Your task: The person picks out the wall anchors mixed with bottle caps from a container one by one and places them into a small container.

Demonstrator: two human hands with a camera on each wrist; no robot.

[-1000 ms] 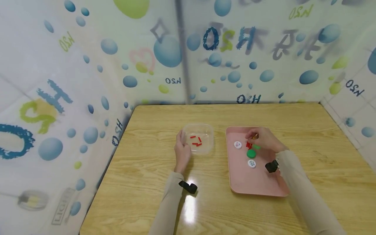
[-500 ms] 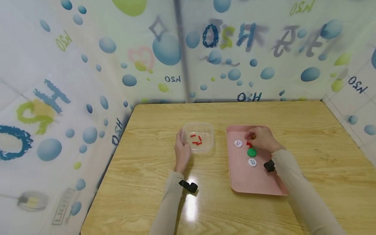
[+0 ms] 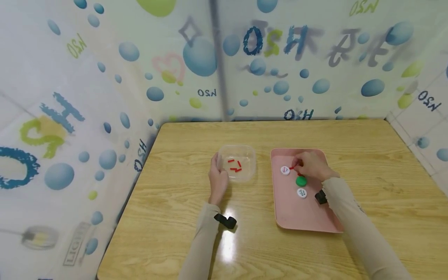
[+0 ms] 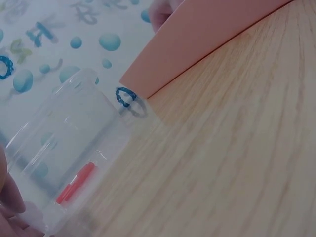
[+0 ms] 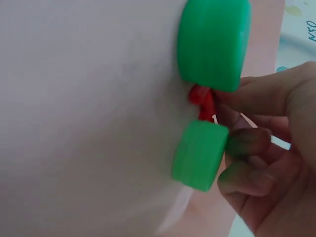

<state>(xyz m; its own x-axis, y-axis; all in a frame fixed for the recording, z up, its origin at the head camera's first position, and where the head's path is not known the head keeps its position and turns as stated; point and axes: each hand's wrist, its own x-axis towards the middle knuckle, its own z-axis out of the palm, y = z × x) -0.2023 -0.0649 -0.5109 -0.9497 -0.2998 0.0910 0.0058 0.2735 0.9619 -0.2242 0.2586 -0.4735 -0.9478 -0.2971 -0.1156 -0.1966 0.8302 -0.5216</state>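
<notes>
My left hand [image 3: 217, 179] grips the left side of a clear plastic container [image 3: 251, 163], which stands on the table. Several small red sticks [image 3: 239, 163] lie on its bottom; the left wrist view shows them through the wall. Over the upper part of a pink tray [image 3: 297, 214], my right hand [image 3: 310, 165] pinches a small red stick [image 3: 292, 168] that juts left from the fingertips. More red [image 3: 300, 174] shows just below those fingers. In the right wrist view, a large green cap [image 5: 215, 42] and a smaller green cap [image 5: 200, 155] stand close to the fingertips, red pieces [image 5: 203, 101] between them.
Two white printed caps, an upper one [image 3: 285, 170] and a lower one [image 3: 301, 193], lie in the tray near the green cap. The wooden table [image 3: 168, 217] meets a patterned wall [image 3: 196, 109] at the back.
My right fingers have shifted within the tray and a red stick now pokes out leftward from them. The left hand keeps its hold on the container. The head view has shifted slightly.
</notes>
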